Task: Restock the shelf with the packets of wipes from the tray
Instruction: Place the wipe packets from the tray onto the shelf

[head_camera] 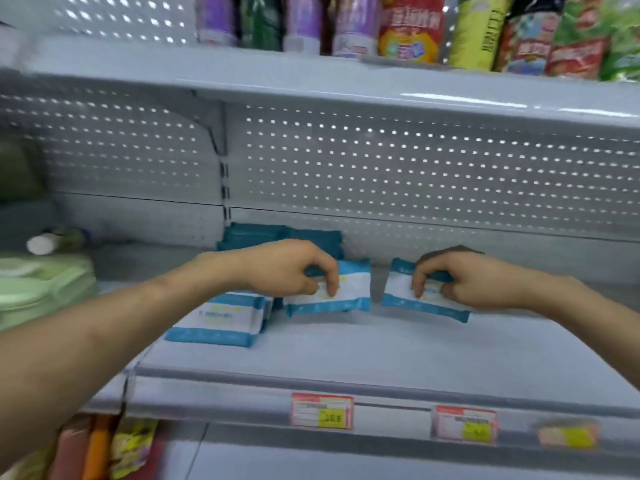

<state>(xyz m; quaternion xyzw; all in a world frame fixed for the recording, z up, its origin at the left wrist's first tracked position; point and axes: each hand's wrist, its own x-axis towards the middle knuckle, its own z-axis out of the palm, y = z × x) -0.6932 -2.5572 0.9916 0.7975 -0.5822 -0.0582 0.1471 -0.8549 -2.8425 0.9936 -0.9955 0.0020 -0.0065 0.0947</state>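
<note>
Pale grey metal shelf [346, 351], perforated grey back panel [415, 168] behind it. Left-hand grip [294, 268] reaches in from the lower left, fingers curled over the top edge of a white soft-plastic wipes packet with blue borders [346, 289] and pinching it; the packet stands on its long edge on the shelf, near the middle. Right-hand grip [460, 282] comes from the right and pinches a second white-and-blue wipes packet [396, 289] the same way; this one is tilted, its lower right corner low. The two held packets are just beside each other, a narrow gap between them. Left of them, under the left forearm, a flat stack of white-and-blue wipes packets [221, 320] lies on the shelf. Behind the left hand, dark teal packets [263, 235] sit against the back panel. Blurred pale green packs [41, 282] at the far left. Red-and-yellow price tags [322, 410] on the shelf's front rail. Upper shelf holds coloured bottles and pouches [408, 29]. Frame motion-blurred; print unreadable.
</note>
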